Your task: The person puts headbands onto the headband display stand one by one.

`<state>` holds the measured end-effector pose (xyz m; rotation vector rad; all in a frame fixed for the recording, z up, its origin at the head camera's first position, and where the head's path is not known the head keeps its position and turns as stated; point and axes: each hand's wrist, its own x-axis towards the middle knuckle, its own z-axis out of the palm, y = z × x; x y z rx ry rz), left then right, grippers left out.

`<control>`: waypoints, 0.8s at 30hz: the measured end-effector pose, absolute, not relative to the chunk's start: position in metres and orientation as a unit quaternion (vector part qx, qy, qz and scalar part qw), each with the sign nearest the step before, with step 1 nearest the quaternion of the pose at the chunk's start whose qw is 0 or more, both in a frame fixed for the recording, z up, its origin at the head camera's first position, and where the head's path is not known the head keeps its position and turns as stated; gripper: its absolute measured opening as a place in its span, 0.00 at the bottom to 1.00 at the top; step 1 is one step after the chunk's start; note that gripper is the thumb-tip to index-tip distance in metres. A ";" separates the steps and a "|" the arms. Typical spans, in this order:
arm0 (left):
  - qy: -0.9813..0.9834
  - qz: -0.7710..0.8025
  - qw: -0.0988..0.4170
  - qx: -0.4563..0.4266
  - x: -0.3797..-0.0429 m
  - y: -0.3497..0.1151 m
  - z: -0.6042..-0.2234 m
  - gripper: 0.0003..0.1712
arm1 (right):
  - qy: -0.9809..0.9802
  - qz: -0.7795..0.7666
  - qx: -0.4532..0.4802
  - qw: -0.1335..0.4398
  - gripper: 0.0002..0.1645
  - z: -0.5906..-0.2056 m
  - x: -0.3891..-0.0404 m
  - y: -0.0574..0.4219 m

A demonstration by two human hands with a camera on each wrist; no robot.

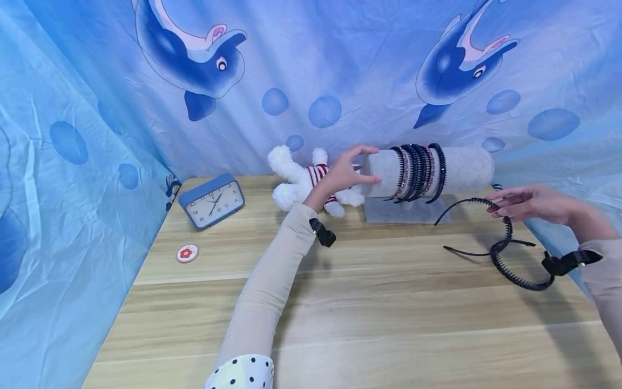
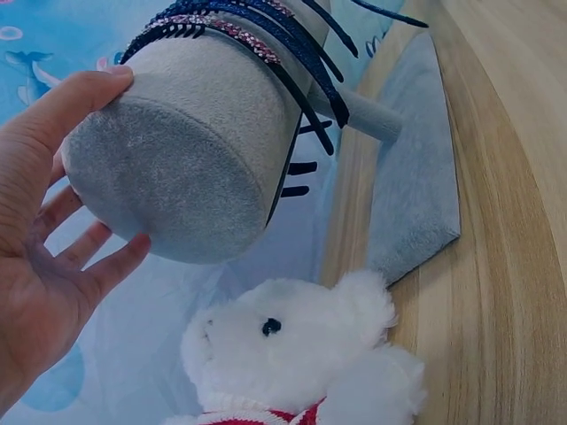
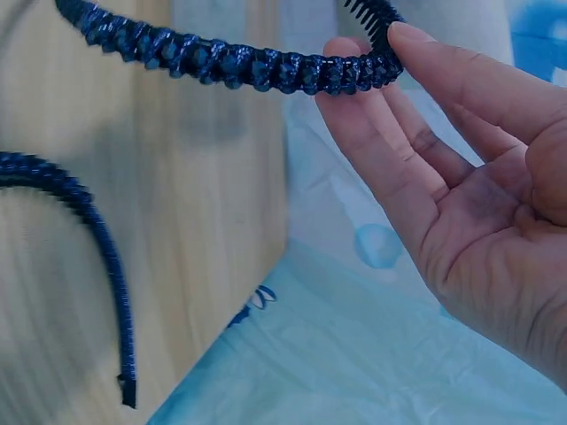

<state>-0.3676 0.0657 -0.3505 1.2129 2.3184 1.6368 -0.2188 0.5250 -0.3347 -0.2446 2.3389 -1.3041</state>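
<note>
My left hand [image 1: 346,172] grips the left end of a grey, fabric-covered roll stand [image 1: 468,167]. In the left wrist view its thumb touches the rim of the round end face [image 2: 168,177], while the other fingers lie around the edge. Several dark and pink-glitter headbands [image 1: 415,170] circle the middle of the roll. My right hand [image 1: 534,202] pinches a dark blue beaded headband [image 3: 239,66] with comb teeth, held over the table right of the stand. Below it is another dark headband [image 1: 517,280], which partly overlaps the held one in the head view.
A white plush toy [image 1: 296,189] in red stripes lies by my left forearm, close to the stand's base [image 1: 389,210]. On the left of the wooden table [image 1: 340,324] are a blue clock [image 1: 214,202] and a round flower badge [image 1: 187,253]. A dolphin-print curtain [image 1: 301,54] hangs behind.
</note>
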 end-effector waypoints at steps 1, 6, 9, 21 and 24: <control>0.748 0.534 0.030 0.392 -0.367 0.066 -0.351 0.38 | 0.855 -0.463 -0.089 0.218 0.28 -0.332 -0.219 0.527; 0.743 0.543 0.035 0.390 -0.365 0.067 -0.351 0.36 | 0.897 -0.398 -0.056 0.184 0.25 -0.320 -0.219 0.534; 0.741 0.544 0.034 0.392 -0.365 0.067 -0.352 0.36 | 0.915 -0.364 -0.025 0.174 0.23 -0.314 -0.219 0.535; 0.730 0.555 0.023 0.398 -0.366 0.067 -0.355 0.34 | 0.932 -0.340 0.028 0.121 0.18 -0.305 -0.224 0.547; 0.727 0.557 0.020 0.401 -0.364 0.067 -0.356 0.32 | 0.934 -0.344 0.032 0.094 0.18 -0.301 -0.224 0.549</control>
